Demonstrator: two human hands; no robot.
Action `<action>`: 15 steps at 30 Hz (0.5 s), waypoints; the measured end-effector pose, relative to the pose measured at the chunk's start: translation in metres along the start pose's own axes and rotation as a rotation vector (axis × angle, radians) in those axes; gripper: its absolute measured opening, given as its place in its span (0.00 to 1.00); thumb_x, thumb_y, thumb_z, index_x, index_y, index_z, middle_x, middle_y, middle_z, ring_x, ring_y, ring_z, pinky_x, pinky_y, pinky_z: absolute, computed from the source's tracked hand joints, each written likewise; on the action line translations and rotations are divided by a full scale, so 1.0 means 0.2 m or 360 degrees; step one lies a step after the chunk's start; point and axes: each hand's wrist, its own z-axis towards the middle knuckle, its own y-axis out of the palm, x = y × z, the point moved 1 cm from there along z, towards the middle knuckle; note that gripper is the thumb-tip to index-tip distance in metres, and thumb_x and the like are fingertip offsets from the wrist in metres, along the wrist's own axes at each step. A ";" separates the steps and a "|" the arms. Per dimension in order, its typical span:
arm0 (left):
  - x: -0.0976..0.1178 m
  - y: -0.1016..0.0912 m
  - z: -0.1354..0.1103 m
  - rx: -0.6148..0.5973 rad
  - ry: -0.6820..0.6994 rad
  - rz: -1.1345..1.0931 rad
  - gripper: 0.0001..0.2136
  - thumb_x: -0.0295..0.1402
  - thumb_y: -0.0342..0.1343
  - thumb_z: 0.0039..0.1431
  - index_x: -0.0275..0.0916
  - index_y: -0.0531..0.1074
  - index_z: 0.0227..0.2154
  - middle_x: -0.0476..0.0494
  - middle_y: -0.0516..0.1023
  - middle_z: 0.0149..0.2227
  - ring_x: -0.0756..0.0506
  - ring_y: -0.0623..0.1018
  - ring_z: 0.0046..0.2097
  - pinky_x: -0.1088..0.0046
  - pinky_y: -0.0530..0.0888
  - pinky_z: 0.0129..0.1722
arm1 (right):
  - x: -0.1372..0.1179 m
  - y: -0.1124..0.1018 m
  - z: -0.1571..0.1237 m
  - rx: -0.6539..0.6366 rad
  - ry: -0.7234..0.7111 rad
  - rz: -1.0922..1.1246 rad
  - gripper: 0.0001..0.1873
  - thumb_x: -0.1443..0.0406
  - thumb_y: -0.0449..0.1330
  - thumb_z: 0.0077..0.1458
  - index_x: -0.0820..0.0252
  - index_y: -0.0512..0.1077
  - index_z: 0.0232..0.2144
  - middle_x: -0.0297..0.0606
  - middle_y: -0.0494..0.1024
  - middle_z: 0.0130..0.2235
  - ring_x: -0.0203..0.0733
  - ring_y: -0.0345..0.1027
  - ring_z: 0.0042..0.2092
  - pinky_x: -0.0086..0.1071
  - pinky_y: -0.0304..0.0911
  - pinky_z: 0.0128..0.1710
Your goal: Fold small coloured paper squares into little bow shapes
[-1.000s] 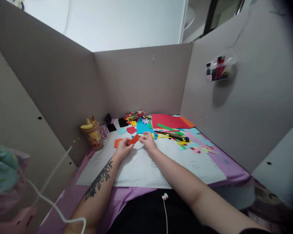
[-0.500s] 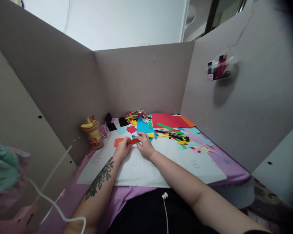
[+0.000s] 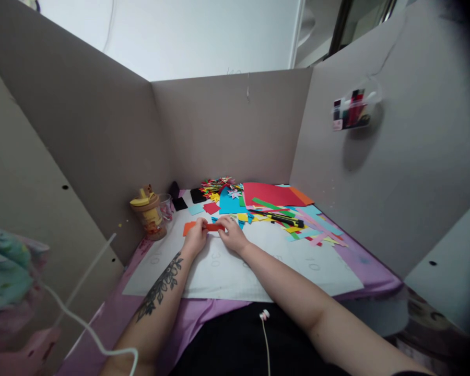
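Note:
A narrow folded piece of orange-red paper [image 3: 214, 227] stretches between my two hands, just above the white sheet [image 3: 238, 277]. My left hand [image 3: 196, 236] pinches its left end, and my right hand [image 3: 232, 234] grips the right end with bent fingers. Partly behind my left hand lies a flat orange paper [image 3: 188, 228]. Beyond the hands are a red paper square [image 3: 211, 208], a light blue square [image 3: 196, 209] and a blue sheet [image 3: 229, 201]. Small blue and yellow scraps [image 3: 242, 216] lie just past my right hand.
A utility knife [image 3: 288, 219] rests among coloured paper strips [image 3: 317, 224] on the right, before a large red sheet [image 3: 272, 193]. Folded paper stars [image 3: 217, 185] are heaped at the back. A lidded cup [image 3: 149, 214] stands left. Grey panels [image 3: 231, 125] enclose the table.
The orange-red paper now looks flatter and straighter between my hands. My left hand has shifted slightly left, and the right fingers have lowered a little.

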 end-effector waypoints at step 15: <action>-0.01 0.00 0.00 0.0029 -0.0032 -0.0044 0.10 0.25 0.45 0.53 0.40 0.63 0.38 0.46 0.73 0.34 0.47 0.74 0.35 0.72 0.68 0.35 | 0.01 0.03 -0.01 -0.0142 0.0024 0.0006 0.12 0.71 0.56 0.50 0.56 0.74 0.36 0.39 0.72 0.42 0.41 0.64 0.45 0.38 0.60 0.48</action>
